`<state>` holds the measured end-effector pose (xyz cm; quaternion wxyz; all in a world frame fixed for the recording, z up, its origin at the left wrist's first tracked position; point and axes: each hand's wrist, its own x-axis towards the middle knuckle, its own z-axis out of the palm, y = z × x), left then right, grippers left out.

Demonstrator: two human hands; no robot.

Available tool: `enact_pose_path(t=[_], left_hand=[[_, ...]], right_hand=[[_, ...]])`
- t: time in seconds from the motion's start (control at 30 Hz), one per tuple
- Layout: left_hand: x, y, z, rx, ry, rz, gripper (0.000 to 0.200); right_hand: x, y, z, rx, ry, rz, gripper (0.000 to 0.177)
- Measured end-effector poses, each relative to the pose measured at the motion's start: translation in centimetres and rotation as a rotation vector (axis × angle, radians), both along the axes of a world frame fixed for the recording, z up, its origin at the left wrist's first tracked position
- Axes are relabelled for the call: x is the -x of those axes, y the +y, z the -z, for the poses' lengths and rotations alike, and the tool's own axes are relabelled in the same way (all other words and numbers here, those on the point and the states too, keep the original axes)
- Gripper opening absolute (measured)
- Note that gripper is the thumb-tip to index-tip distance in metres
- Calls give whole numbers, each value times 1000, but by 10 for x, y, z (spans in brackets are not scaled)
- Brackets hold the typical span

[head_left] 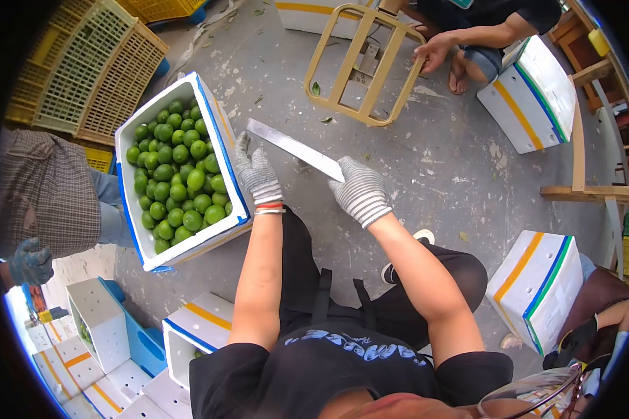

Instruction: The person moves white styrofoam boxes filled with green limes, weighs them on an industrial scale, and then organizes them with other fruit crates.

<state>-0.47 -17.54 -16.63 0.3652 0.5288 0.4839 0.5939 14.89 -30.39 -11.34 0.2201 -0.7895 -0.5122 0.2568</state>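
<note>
A long, flat, silvery-white strip (293, 148) with a slanted end spans the space before me. My right hand (360, 193), in a grey-and-white striped glove, grips its right end. At its other end is my left hand (258, 173), gloved in grey and white with a red-banded cuff. Its fingers are stretched out, fingertips right at the strip. Beside that hand, to the left, stands a white foam box (229, 183) edged with blue tape. Green limes (178, 166) fill the box.
Across the floor, another person's hand (435, 50) holds a tan metal frame (365, 112). White foam boxes (531, 94) stand at right and lower left. Plastic crates (119, 77) are stacked upper left. A person in a checked shirt (45, 188) is at left; another sits lower right.
</note>
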Motion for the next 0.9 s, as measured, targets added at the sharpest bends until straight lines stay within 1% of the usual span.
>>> enact_pose_path(t=[0.07,0.1,0.13,0.17,0.2,0.23,0.3,0.37,0.4,0.5,0.53,0.63,0.77,0.8,0.9], left_hand=[[9,-40,29,131,-80,-54,49],[10,-55,48,290,-3,-92,51],[8,-70,61,446,-52,-70,54],[20,-75,110,680,-62,-3,59],[25,-81,156,800,-69,45,65],[9,-98,122,1000,-366,45,70],[2,-106,136,1132,-494,140,71],[-3,-112,143,1145,-608,225,73],[-6,-115,142,1152,-662,267,75],[5,-112,135,1111,-852,545,78],[7,-112,132,1087,-827,546,74],[8,-111,128,1238,-668,350,58],[5,-118,121,1286,-742,488,46],[5,-118,127,1306,-800,479,48],[3,-122,143,1298,-819,556,58]], right_hand=[[-6,-3,-18,-33,-11,31,30],[-9,-5,-25,-50,-18,43,30],[-12,-6,-29,-41,-20,73,31],[-14,-8,-34,-37,-12,84,31],[-16,-11,-39,-32,-6,96,31],[-19,-14,-43,-28,-1,110,31],[-20,-22,-50,-109,19,120,31],[-21,-29,-62,-166,64,137,31],[-22,-32,-67,-125,72,113,34],[-18,-35,-72,-191,119,137,30],[-16,-35,-71,-191,120,132,31],[-12,-37,-69,-184,130,118,32],[-9,-38,-70,-148,167,96,32],[-9,-39,-69,-140,179,90,32],[-5,-38,-59,-181,158,56,32]])
